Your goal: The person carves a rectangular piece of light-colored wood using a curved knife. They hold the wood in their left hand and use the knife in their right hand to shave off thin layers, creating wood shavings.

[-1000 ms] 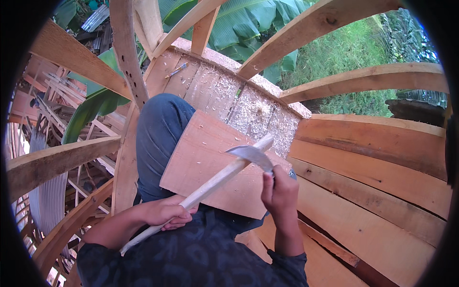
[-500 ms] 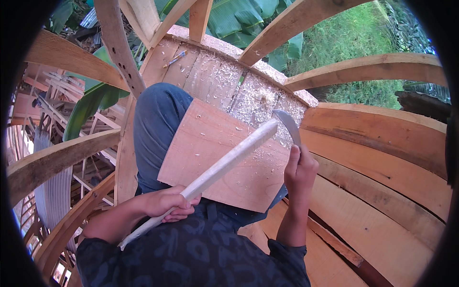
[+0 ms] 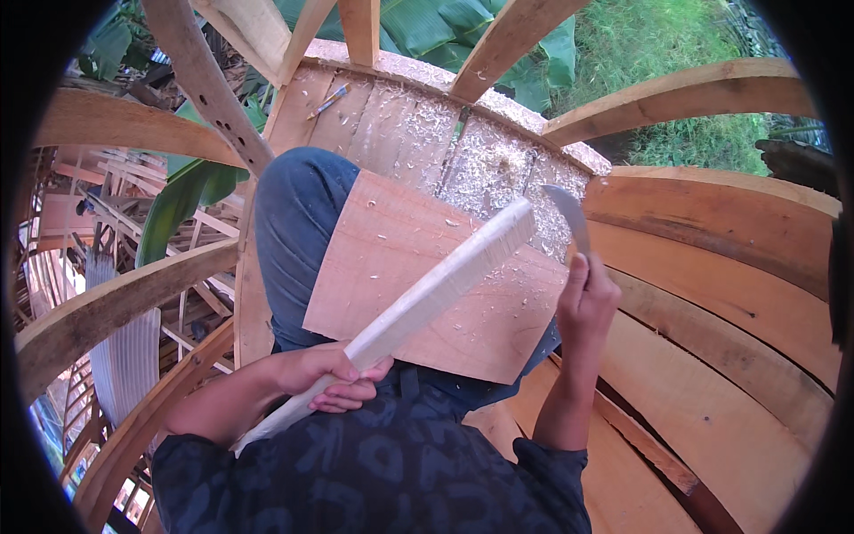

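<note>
My left hand (image 3: 342,378) is wrapped round a long pale wooden stick (image 3: 440,280), which slants from beside my body up toward the far right. In my right hand (image 3: 587,292) is a knife with a curved blade (image 3: 570,212), its point up and bent to the left. The blade stands a little to the right of the stick's far end, apart from it. Most of the knife's handle is hidden by my fingers. Under the stick, a thin piece of plywood (image 3: 391,258) lies across my lap, with a few shavings on it.
Wood shavings (image 3: 489,173) cover much of the planks ahead, where a small brush-like tool (image 3: 331,100) lies. Curved wooden ribs (image 3: 685,98) rise around me. Long planks (image 3: 712,267) run along the right side. Scrap wood (image 3: 124,178) is heaped below on the left.
My right hand has drawn the curved knife away to the right, off the stick's far end. The left hand keeps its hold on the stick. The whole view has shifted slightly.
</note>
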### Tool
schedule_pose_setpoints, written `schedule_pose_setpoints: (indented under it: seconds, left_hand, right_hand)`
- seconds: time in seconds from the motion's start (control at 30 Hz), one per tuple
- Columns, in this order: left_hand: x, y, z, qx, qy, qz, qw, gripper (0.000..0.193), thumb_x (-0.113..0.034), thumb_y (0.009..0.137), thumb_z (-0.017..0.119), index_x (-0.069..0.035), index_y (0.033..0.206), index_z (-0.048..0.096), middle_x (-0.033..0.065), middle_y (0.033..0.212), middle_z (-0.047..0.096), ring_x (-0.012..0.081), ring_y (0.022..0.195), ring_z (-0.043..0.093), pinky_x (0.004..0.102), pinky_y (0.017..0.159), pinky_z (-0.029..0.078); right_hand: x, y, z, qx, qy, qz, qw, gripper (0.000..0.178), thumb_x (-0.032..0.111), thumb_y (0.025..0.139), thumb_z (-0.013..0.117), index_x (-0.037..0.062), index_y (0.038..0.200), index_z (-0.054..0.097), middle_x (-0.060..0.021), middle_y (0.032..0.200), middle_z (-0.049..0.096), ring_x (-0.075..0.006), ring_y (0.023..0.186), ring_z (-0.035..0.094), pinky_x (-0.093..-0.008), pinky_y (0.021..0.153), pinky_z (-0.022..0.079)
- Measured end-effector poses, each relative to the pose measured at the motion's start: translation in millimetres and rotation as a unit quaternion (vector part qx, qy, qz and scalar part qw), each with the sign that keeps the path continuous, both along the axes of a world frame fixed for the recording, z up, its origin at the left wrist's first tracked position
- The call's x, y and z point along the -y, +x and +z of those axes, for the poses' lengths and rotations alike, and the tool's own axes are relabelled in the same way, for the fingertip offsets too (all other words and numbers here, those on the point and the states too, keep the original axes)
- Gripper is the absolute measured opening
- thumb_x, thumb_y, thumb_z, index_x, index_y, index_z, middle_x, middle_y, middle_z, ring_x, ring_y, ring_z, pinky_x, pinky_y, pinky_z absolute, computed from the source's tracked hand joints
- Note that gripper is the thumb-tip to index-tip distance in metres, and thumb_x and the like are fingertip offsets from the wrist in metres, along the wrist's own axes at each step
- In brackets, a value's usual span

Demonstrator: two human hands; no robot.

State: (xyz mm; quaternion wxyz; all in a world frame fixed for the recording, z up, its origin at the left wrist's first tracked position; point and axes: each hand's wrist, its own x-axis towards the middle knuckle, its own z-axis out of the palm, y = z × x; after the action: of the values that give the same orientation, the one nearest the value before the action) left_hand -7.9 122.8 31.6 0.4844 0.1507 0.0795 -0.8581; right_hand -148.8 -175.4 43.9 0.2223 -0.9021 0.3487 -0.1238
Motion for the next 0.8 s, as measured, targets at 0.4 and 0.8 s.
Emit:
schedule_pose_setpoints:
  seconds: [0.4,0.8]
  left_hand:
    - [12.4,3.1,5.5,-0.023,0.028,0.022,0.999,0.018,-0.024,0.082,0.047,-0.013,0.088,0.034,-0.004,0.054,0.032,0.0047,0.04,0.031,0.0183,0.034,0.027]
    - [7.1,1.5,-5.2,-0.023,0.008,0.027,0.999,0.026,-0.029,0.081,0.053,-0.013,0.088,0.033,-0.0038,0.054,0.034,0.0046,0.039,0.033,0.018,0.034,0.028]
  right_hand:
    - [-54.7,1.8,-6.1,-0.001,-0.014,0.215,0.977,0.03,0.032,0.083,0.066,0.0077,0.074,0.05,-0.0084,0.059,0.051,-0.0271,0.051,0.055,-0.0379,0.045,0.042]
    - [-37.2,-9.8,-2.1,0.04,0.018,0.12,0.992,0.029,0.026,0.089,0.062,0.005,0.073,0.05,-0.0116,0.057,0.05,-0.0297,0.048,0.053,-0.0387,0.045,0.04]
